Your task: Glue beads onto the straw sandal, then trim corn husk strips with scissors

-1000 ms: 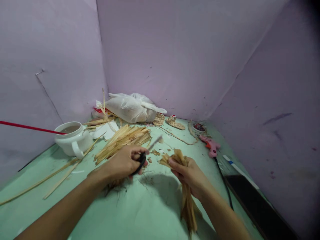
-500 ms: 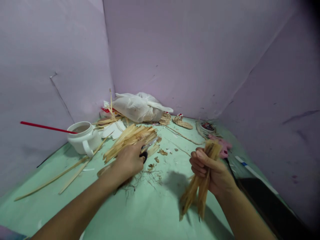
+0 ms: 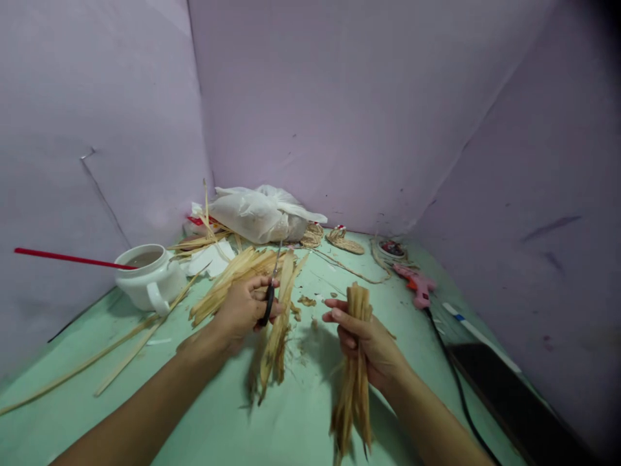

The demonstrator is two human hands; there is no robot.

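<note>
My left hand [image 3: 242, 307] is closed around black-handled scissors [image 3: 268, 304], their blades pointing up and away from me. A few dried leaf strips [image 3: 277, 336] stand right at its fingertips, raised off the table and apparently pinched along with the scissors. In my right hand [image 3: 371, 346] is a bundle of dried leaf strips [image 3: 358, 307], upright, its ragged ends hanging below the fist. The thumb and index finger of that hand stick out to the left. A pile of dried leaves [image 3: 220, 285] lies just beyond my left hand.
At left stands a white mug [image 3: 150, 281] with liquid and a red stick [image 3: 72, 259]. A white plastic bag [image 3: 257, 213] and woven sandal-shaped pieces [image 3: 345, 243] sit along the back wall. On the right are a pink glue gun [image 3: 416, 285] and a dark flat object [image 3: 509, 395].
My left hand has lifted the scissors, with some strips, from beside the pile. My right hand has moved left and nearer, its bundle now more upright. The view has shifted slightly.
</note>
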